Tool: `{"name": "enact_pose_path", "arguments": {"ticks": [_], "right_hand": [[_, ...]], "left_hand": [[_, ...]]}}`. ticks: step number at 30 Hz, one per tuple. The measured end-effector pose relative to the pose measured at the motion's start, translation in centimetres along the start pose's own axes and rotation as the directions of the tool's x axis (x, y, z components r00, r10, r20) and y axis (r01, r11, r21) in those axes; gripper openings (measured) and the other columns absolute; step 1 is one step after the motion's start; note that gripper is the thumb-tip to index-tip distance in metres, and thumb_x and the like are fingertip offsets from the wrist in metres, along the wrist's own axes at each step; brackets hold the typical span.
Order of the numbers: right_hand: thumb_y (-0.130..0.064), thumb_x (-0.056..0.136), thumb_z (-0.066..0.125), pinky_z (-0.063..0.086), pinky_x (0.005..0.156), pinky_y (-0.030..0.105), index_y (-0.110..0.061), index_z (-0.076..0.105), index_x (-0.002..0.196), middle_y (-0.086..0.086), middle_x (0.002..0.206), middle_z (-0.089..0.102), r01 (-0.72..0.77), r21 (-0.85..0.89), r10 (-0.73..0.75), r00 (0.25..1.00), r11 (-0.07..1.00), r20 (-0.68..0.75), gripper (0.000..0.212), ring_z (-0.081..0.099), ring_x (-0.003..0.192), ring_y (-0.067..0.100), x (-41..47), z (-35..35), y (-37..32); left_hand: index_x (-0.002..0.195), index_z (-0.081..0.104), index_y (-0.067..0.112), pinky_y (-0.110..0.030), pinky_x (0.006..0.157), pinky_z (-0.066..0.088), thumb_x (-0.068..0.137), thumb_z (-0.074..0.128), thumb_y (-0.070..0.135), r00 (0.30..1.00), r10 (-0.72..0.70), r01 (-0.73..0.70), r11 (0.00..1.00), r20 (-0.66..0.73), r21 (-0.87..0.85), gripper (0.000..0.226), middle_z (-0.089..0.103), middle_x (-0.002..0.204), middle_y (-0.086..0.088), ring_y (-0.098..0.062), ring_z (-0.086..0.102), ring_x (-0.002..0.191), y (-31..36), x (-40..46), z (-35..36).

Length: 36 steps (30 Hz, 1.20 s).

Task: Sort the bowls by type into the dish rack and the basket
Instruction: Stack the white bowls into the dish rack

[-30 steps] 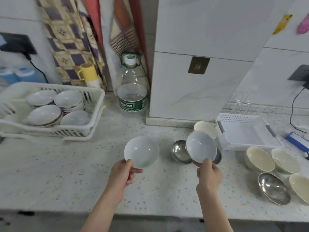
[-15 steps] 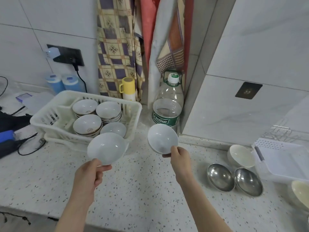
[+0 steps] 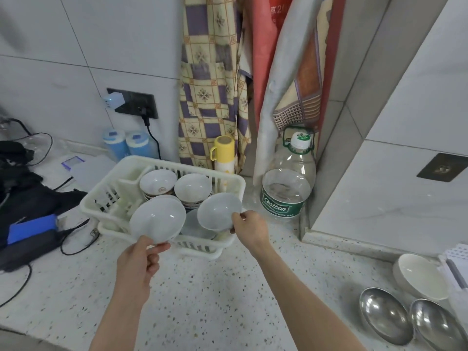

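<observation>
My left hand (image 3: 138, 262) pinches the near rim of a pale bluish-white bowl (image 3: 157, 219), held tilted over the front edge of the white plastic dish rack (image 3: 106, 196). My right hand (image 3: 249, 230) grips a second, similar bowl (image 3: 218, 210) by its right rim, above the rack's right front corner. Inside the rack stand stacks of white bowls (image 3: 158, 182), and another pale bowl (image 3: 193, 224) lies low between the two held ones. At the right, two steel bowls (image 3: 383, 314) and a cream bowl (image 3: 421, 276) sit on the counter beside the corner of the white basket (image 3: 455, 264).
A large clear water bottle (image 3: 287, 181) stands just right of the rack, and a yellow flask (image 3: 224, 154) behind it. Cables, a blue box (image 3: 30, 228) and dark gear lie at the left. Two blue containers (image 3: 125, 145) stand by the wall socket. Hanging cloths cover the corner.
Both hands have carried their bowls left and forward, from open counter to just over the dish rack's front edge. The view has swung left, so the basket and loose bowls slid to the right edge.
</observation>
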State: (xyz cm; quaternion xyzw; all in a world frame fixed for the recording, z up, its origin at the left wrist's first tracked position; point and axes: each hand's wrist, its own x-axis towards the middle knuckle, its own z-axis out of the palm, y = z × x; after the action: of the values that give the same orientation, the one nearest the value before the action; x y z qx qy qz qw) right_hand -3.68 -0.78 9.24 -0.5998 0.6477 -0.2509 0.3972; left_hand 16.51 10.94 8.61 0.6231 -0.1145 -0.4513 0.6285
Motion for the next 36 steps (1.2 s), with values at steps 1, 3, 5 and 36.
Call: {"name": "enact_pose_path", "arguments": {"ticks": [1,3,5,36], "right_hand": [[-0.028,0.090,0.049,0.041,0.055,0.029,0.003,0.069,0.083,0.012,0.081,0.073,-0.005,-0.023,0.005,1.000,1.000,0.002,0.038,0.049,0.056,0.018,0.3,0.7,-0.4],[-0.030,0.090,0.049,0.039,0.052,0.026,0.003,0.070,0.083,0.013,0.080,0.072,-0.023,-0.089,0.024,1.000,0.996,0.007,0.040,0.050,0.056,0.018,0.8,1.9,-1.2],[-0.031,0.090,0.049,0.038,0.051,0.025,0.000,0.067,0.079,0.012,0.080,0.071,-0.052,-0.160,0.053,0.999,0.986,0.001,0.038,0.054,0.061,0.020,1.0,3.0,-1.9],[-0.022,0.097,0.049,0.043,0.066,0.025,-0.015,0.061,0.111,0.000,0.101,0.067,-0.262,-0.629,0.229,0.964,0.732,-0.136,0.020,0.065,0.086,0.018,0.9,8.5,-3.2]], "left_hand": [[0.105,0.062,0.002,-0.017,0.033,0.030,0.090,0.055,0.015,1.000,-0.006,0.005,1.000,0.008,0.005,0.020,0.076,0.079,-0.017,-0.006,0.037,0.040,0.2,0.6,-0.3],[0.104,0.062,0.003,-0.016,0.034,0.031,0.090,0.055,0.014,0.999,-0.020,0.020,1.000,0.031,0.018,0.020,0.076,0.079,-0.017,-0.006,0.038,0.040,0.8,1.7,-0.8],[0.103,0.063,0.003,-0.018,0.034,0.031,0.090,0.054,0.014,0.997,-0.036,0.032,0.998,0.067,0.052,0.020,0.076,0.080,-0.017,-0.007,0.038,0.043,1.4,3.0,-1.6],[0.102,0.063,0.005,-0.019,0.039,0.031,0.091,0.051,0.009,0.911,-0.150,0.043,0.961,0.385,0.274,0.017,0.074,0.076,-0.025,-0.009,0.039,0.044,3.8,10.1,-1.4]]}}
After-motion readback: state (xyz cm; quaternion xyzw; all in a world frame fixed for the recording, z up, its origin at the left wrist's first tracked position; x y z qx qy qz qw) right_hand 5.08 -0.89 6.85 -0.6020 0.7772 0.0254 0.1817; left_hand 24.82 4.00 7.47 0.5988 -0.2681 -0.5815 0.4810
